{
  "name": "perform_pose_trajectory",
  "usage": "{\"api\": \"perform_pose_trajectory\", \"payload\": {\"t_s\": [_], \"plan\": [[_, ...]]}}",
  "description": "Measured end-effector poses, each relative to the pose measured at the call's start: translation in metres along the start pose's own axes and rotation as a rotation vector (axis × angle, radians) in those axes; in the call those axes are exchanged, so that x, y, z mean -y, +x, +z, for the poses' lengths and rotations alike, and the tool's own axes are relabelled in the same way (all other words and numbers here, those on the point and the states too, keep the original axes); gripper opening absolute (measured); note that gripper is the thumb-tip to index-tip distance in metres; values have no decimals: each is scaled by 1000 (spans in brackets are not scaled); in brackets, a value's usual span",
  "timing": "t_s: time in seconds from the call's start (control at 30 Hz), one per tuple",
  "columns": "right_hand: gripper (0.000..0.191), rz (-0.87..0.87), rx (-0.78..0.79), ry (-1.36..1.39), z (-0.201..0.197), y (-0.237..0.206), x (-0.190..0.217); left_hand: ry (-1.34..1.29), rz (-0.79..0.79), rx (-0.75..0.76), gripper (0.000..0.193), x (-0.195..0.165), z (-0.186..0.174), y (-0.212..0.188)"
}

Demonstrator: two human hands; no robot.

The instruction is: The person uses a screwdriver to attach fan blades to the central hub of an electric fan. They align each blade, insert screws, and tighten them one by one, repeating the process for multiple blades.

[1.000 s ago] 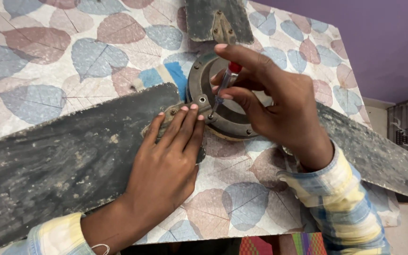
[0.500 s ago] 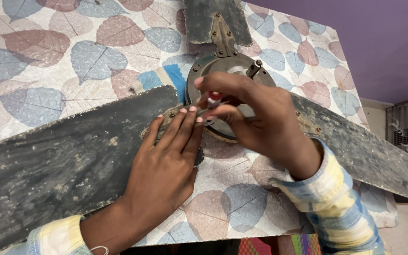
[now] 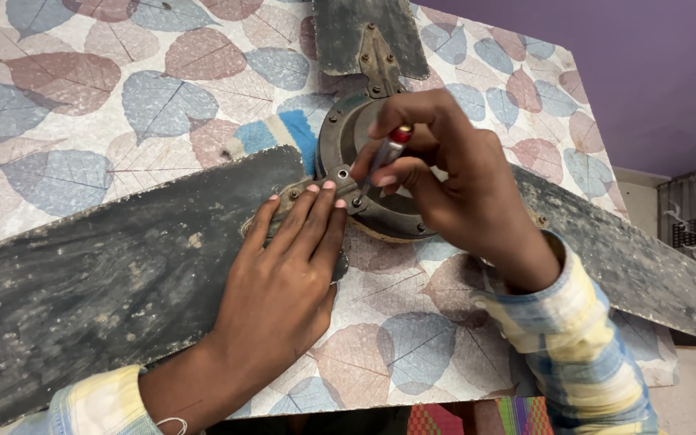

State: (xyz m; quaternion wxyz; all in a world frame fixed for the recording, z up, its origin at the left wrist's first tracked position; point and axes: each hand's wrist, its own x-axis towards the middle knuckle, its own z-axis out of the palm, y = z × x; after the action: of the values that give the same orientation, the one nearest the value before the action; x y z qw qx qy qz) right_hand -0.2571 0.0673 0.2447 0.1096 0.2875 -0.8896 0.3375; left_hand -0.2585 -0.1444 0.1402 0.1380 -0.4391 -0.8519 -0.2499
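Observation:
A dusty ceiling fan lies on a leaf-patterned surface (image 3: pixel 82 89). Its round metal motor hub (image 3: pixel 340 141) sits at the centre, with dark worn blades spreading left (image 3: pixel 98 274), right (image 3: pixel 630 258) and to the top (image 3: pixel 348 32). My left hand (image 3: pixel 283 282) lies flat on the left blade, fingertips pressing its metal bracket (image 3: pixel 296 197) next to the hub. My right hand (image 3: pixel 453 185) grips a small screwdriver (image 3: pixel 380 165) with a red cap, its tip set on a screw at the bracket where it meets the hub.
The surface's far edge runs along the upper right, with a purple wall (image 3: pixel 646 64) beyond. A curtain and a vent-like grille (image 3: pixel 694 229) show at the far right. Striped fabric (image 3: pixel 461 419) lies below the near edge.
My right hand has shifted the screwdriver from over the hub down to the screw at the bracket. My left hand has stayed pressed on the blade.

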Motion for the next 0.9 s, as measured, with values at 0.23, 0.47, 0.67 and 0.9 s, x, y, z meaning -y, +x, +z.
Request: {"api": "perform_pose_trajectory", "payload": {"t_s": [0.23, 0.47, 0.67, 0.9], "plan": [[36, 125, 38, 87, -16, 0, -9, -26, 16, 9, 69, 1, -3, 1], [36, 139, 83, 218, -25, 4, -26, -10, 37, 42, 73, 2, -1, 3], [43, 128, 65, 191, -16, 1, -28, -64, 39, 59, 79, 3, 1, 1], [57, 46, -62, 76, -4, 0, -28, -44, 42, 80, 80, 6, 0, 4]]}}
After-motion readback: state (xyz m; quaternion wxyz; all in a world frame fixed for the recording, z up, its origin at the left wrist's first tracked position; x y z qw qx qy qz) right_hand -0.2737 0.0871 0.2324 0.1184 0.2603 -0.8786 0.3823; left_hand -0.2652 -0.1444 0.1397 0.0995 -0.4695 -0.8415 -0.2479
